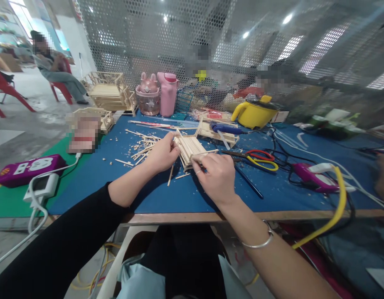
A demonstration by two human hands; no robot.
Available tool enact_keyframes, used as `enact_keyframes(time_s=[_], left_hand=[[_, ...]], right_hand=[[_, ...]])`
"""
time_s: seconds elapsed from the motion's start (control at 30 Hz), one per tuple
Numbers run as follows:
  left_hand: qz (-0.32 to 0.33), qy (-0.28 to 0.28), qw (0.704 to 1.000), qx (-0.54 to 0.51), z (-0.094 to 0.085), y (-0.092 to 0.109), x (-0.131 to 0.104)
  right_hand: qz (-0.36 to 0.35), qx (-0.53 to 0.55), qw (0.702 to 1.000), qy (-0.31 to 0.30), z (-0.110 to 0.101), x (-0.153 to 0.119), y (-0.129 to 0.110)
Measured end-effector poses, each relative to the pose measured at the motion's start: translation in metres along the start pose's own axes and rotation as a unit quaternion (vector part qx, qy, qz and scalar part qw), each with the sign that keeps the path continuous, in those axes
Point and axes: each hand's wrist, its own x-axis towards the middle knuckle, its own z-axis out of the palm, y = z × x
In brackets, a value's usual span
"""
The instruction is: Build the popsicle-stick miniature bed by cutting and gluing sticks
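Between my hands is a small slatted frame of thin wooden sticks (191,145), resting on the blue mat. My left hand (163,153) grips its left edge, thumb and fingers closed on it. At the near right corner my right hand (214,172) pinches a thin wooden stick (207,153) that lies across the frame's front end. Loose cut sticks (144,150) are scattered left of the frame. Behind it to the right, a blue glue gun (226,128) lies on another stick-built piece (207,132).
Scissors with red and yellow handles (260,160) and a dark blue pen-like rod (249,182) lie right of my hands. Further off stand a yellow pot (256,113), a pink bottle (168,94) and finished stick models (107,91). Cables (341,207) run along the right. A person (56,66) sits far left.
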Motion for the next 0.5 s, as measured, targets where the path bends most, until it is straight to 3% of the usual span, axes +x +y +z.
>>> enact_keyframes(time_s=[0.2, 0.33, 0.4, 0.5], left_hand=[[0.002, 0.004, 1.000, 0.001, 0.002, -0.003, 0.001], [-0.010, 0.007, 1.000, 0.007, 0.003, -0.004, 0.001], [-0.026, -0.004, 1.000, 0.010, 0.003, -0.002, -0.001], [-0.042, -0.030, 0.999, 0.001, 0.003, 0.001, -0.003]], right_hand=[[-0.037, 0.062, 0.997, -0.040, -0.016, -0.014, -0.007], [-0.021, 0.111, 0.992, -0.064, -0.036, -0.032, -0.004], [-0.002, 0.105, 0.993, -0.047, -0.050, -0.042, 0.002], [0.072, 0.028, 0.996, 0.040, -0.074, -0.056, 0.017]])
